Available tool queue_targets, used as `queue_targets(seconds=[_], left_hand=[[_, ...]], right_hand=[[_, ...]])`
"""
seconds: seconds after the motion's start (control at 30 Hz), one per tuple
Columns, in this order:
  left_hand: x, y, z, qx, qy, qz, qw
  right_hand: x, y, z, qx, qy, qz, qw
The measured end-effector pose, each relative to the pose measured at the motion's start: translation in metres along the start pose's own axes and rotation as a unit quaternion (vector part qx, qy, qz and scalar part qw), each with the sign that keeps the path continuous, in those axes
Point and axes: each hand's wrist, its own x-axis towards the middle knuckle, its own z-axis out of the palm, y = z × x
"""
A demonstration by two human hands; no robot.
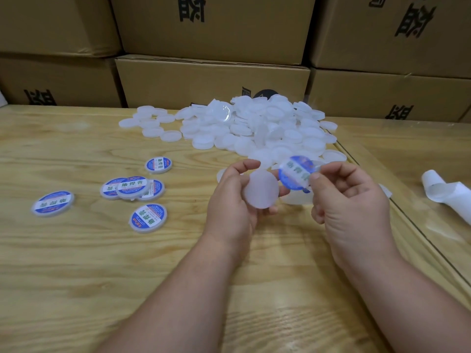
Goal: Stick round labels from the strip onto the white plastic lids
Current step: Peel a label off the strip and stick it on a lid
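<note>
Stacked brown cardboard cartons (211, 80) with black printed characters line the back edge. In front of them lies the light wood-grain worktop (76, 263). A large heap of plain white round plastic lids (254, 128) sits at the far centre of the worktop, spreading toward the right. Left of centre lie six lids already carrying blue-and-white round labels (132, 187) — three overlapping, three apart. A curled white backing strip (446, 192) rests at the far right.

The left hand (234, 200) holds one plain white lid (261, 189), thumb and fingers curled round its rim, flat face toward the camera. The right hand (351, 200) pinches a blue round label (295, 173) by its edge between thumb and forefinger; the label hangs just beside the held lid's upper right rim — whether they touch cannot be told.
</note>
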Motion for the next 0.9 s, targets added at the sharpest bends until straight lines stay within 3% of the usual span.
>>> queue_targets(seconds=[0.27, 0.9], left_hand=[[0.000, 0.003, 0.003, 0.003, -0.010, -0.041, 0.999], [0.006, -0.008, -0.003, 0.076, -0.052, -0.012, 0.996]], right_hand=[[-0.008, 0.003, 0.010, -0.023, -0.098, 0.054, 0.993], [-0.006, 0.006, 0.008, -0.050, -0.089, 0.068, 0.992]])
